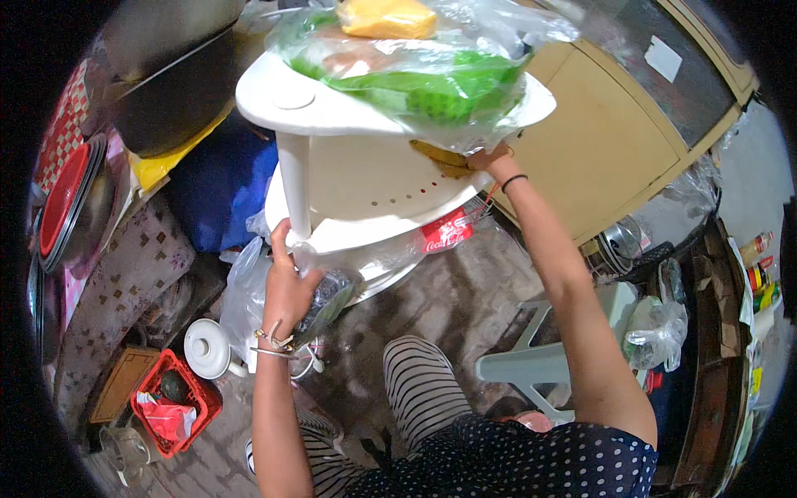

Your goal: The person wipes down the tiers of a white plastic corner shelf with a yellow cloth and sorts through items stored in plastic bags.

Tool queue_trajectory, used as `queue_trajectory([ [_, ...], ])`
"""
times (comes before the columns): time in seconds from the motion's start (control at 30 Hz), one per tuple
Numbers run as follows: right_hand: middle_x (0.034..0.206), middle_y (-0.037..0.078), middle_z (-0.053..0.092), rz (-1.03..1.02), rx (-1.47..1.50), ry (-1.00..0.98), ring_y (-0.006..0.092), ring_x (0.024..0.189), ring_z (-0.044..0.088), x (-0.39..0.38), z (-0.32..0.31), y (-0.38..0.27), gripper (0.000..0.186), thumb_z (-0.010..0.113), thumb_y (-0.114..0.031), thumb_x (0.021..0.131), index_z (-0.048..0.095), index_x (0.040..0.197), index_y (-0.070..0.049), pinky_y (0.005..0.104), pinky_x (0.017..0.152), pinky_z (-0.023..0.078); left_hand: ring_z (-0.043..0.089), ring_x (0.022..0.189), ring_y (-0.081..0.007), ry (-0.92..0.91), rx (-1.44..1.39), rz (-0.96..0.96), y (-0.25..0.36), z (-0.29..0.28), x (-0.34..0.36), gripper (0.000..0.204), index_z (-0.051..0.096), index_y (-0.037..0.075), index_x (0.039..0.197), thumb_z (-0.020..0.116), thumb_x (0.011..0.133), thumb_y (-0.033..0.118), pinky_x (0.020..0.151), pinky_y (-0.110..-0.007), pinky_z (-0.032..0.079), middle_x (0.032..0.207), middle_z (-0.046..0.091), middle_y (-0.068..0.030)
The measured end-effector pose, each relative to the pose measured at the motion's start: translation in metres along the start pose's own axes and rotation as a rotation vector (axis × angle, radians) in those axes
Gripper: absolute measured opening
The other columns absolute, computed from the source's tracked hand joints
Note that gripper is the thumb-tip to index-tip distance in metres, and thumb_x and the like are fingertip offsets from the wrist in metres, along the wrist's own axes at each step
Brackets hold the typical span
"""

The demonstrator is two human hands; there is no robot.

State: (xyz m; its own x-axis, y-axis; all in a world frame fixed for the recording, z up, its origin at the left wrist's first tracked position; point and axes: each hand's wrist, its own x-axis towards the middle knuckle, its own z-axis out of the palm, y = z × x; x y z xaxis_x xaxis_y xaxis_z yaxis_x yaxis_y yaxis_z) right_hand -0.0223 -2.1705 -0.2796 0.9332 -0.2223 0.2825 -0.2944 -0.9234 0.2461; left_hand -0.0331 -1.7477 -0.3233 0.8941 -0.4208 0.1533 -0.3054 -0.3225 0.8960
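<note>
A white plastic tiered shelf rack (365, 170) stands in front of me. My left hand (290, 282) is closed on its near left corner, by the foot of a round post, with one finger along the post. My right hand (491, 161) reaches onto the middle tier from the right and holds a brownish-yellow cloth (444, 156) against it; its fingers are partly hidden under the overhanging top tier. Clear plastic bags with green contents (452, 95) and a yellow bundle (386, 17) lie on the top tier. A red-labelled bottle (447, 231) shows beneath the middle tier.
A filled plastic bag (328, 299) hangs or rests below my left hand. On the floor to the left are a white lidded pot (209, 349) and a red basket (207, 398). A pale stool (531, 365) stands right, near a beige cabinet (614, 124). A dark pot (174, 100) stands far left.
</note>
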Motion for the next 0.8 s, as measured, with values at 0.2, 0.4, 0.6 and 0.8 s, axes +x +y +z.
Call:
queue_trajectory([
  [0.2, 0.076, 0.021, 0.062, 0.106, 0.353, 0.081, 0.0315, 0.071, 0.062, -0.053, -0.007, 0.023, 0.023, 0.058, -0.017, 0.075, 0.062, 0.083, 0.004, 0.0398, 0.066, 0.050, 0.060, 0.092, -0.0336, -0.012, 0.025, -0.009, -0.001, 0.005, 0.002, 0.084, 0.018, 0.013, 0.136, 0.066, 0.069, -0.002, 0.079, -0.037, 0.047, 0.101, 0.059, -0.0231],
  [0.4, 0.083, 0.025, 0.062, 0.438, 0.708, 0.148, 0.0370, 0.077, 0.062, -0.096, -0.009, 0.051, 0.027, 0.055, -0.014, 0.073, 0.061, 0.091, 0.004, 0.0410, 0.071, 0.049, 0.061, 0.092, -0.0342, 0.013, 0.040, 0.058, -0.011, 0.004, 0.003, 0.085, 0.016, 0.012, 0.136, 0.065, 0.069, -0.003, 0.078, -0.038, 0.047, 0.102, 0.058, -0.0246],
  [0.6, 0.086, 0.021, 0.063, 0.103, 0.415, 0.421, 0.0374, 0.077, 0.061, -0.076, -0.015, 0.024, 0.024, 0.054, -0.013, 0.074, 0.062, 0.091, 0.002, 0.0455, 0.069, 0.049, 0.059, 0.097, -0.0320, -0.012, -0.018, 0.041, -0.012, 0.007, 0.002, 0.084, 0.013, 0.009, 0.137, 0.061, 0.070, -0.008, 0.083, -0.036, 0.047, 0.108, 0.056, -0.0250],
  [0.8, 0.086, 0.021, 0.062, 0.226, 0.394, 0.146, 0.0385, 0.079, 0.060, -0.064, 0.004, 0.002, 0.026, 0.057, -0.011, 0.073, 0.061, 0.097, -0.004, 0.0447, 0.072, 0.048, 0.059, 0.097, -0.0333, 0.012, 0.054, 0.054, -0.010, -0.002, 0.001, 0.083, 0.016, 0.010, 0.136, 0.063, 0.069, -0.005, 0.082, -0.036, 0.047, 0.107, 0.056, -0.0248],
])
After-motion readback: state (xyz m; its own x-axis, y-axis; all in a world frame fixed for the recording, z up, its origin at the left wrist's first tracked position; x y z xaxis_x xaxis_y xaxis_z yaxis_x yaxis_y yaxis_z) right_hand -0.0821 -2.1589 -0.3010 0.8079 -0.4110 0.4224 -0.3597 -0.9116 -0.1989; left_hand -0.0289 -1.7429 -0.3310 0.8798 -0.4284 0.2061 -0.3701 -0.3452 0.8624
